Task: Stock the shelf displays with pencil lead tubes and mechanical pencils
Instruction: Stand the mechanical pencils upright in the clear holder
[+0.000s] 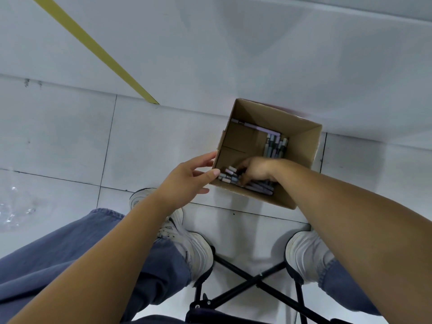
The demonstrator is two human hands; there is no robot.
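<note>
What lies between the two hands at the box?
In the head view, ends of several pencils, just inside the left wall of the cardboard box, lie between the left hand and the right hand.

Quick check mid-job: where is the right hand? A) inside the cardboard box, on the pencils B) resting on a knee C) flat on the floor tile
A: the right hand reaches into the cardboard box, its fingers among the pencils by the near wall; the left hand is at the box's outer edge.

Box walls (306,146) enclose my right hand (254,170); pencils (259,188) crowd beneath it, bare box floor (243,139) lies open ahead.
</note>
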